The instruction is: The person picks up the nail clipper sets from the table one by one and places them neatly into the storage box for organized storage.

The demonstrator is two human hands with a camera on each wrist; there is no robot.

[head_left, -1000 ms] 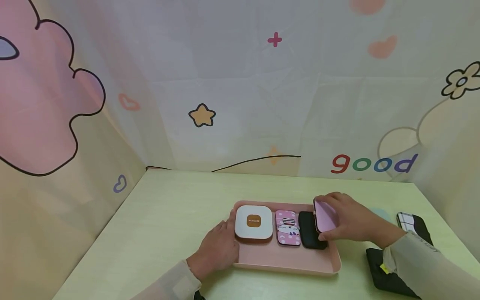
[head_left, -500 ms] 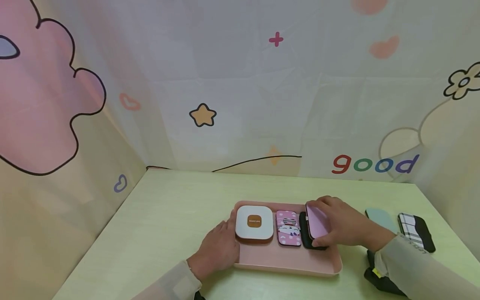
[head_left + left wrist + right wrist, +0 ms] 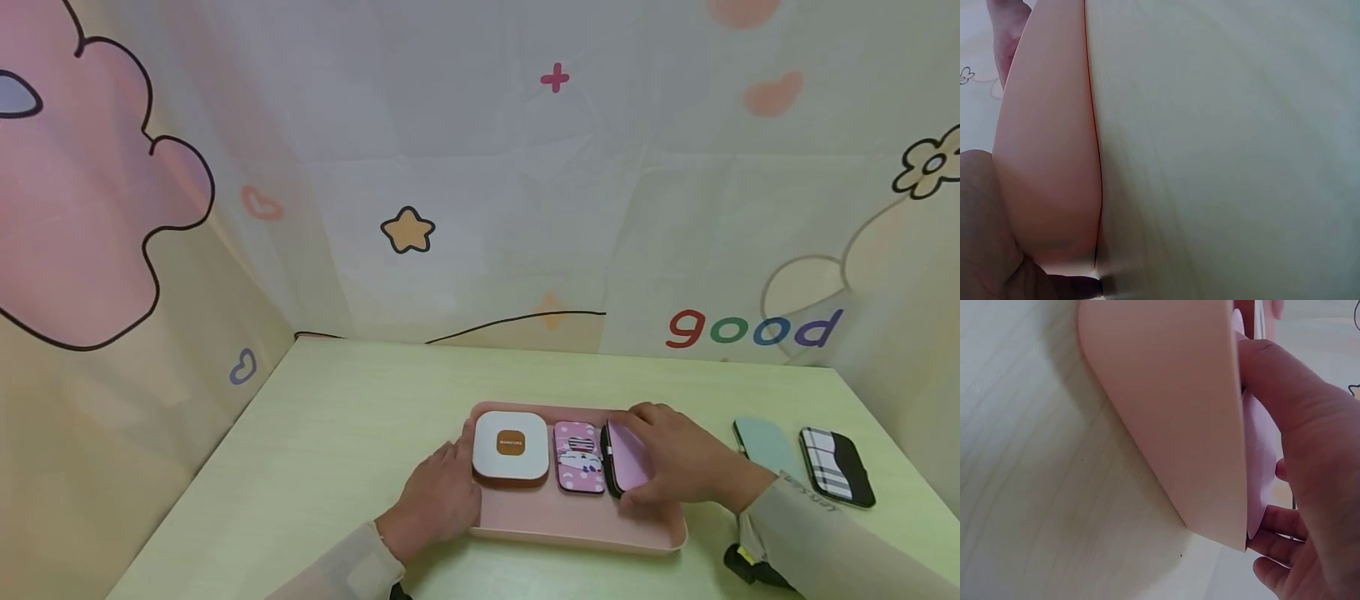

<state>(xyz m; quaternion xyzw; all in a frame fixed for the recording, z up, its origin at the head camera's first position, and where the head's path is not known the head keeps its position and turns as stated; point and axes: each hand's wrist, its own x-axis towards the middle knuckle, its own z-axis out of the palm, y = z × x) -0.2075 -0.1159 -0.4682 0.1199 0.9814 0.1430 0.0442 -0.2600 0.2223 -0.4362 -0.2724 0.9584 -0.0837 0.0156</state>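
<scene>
My right hand [image 3: 678,462] pinches a lilac case [image 3: 628,457] with a dark edge, thumb at its near end and fingers at the far end. It lies in the right part of a pink tray [image 3: 555,525]. A black case [image 3: 609,479] is mostly hidden behind it, only a dark strip showing. My left hand [image 3: 438,500] holds the tray's left side; in the left wrist view fingers reach around the far corner of its wall [image 3: 1054,137]. In the tray are a white box [image 3: 510,429] with a brown label and a pink patterned case [image 3: 579,467].
Right of the tray lie a mint case [image 3: 767,446] and a black case with plaid [image 3: 836,467]. Part of a black item [image 3: 738,562] with a yellow tag shows beside the right sleeve. A printed cloth [image 3: 480,250] hangs behind the table [image 3: 337,417].
My right hand has moved the lilac case left and down over the black case, covering most of it. More of the mint and plaid cases now shows. The left hand stays at the tray.
</scene>
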